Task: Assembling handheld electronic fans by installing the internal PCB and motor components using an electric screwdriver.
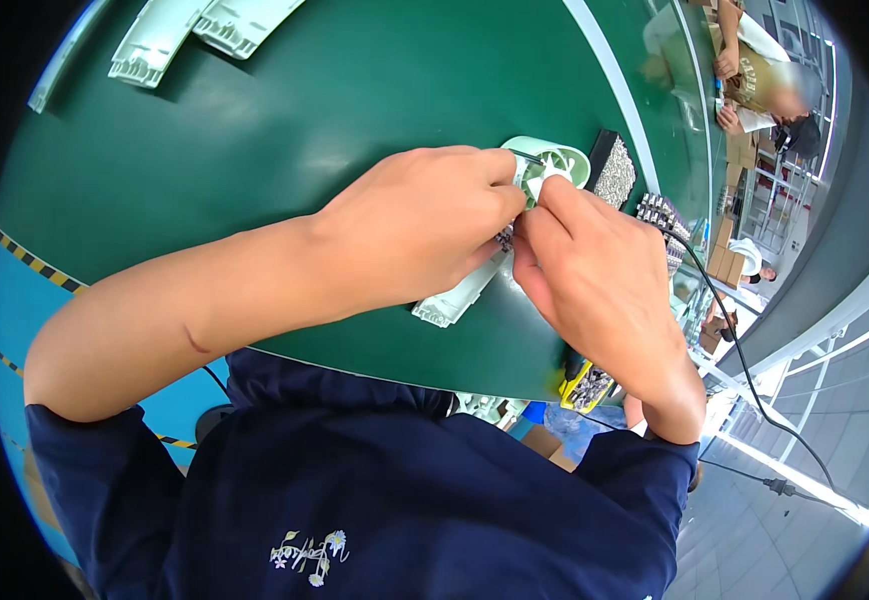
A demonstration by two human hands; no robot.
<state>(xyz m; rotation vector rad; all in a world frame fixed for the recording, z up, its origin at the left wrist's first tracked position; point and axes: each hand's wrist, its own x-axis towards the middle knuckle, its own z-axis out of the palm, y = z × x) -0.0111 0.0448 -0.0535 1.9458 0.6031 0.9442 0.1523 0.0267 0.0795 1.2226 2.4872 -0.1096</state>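
Observation:
A light green plastic housing (576, 160) with a round, hollow end lies under my hands on the green table; its straight handle part (446, 306) shows below them. My left hand (434, 225) is closed around the left side of the housing, its fingers curled. Close against it, my right hand (594, 270) pinches at a small white plastic part (551, 176) in the round opening. A thin dark piece (527, 156), perhaps a wire or tool tip, crosses the rim. Small metal pieces (505, 238) show between the hands. My fingertips are partly hidden.
A black tray of small silvery parts (614, 175) stands beyond my right hand, near more metal parts (660, 214). Light green shells (169, 35) lie at the far left. A black cable (729, 320) hangs at right. A yellow-edged container (582, 388) sits nearby. Another person (759, 85) works across.

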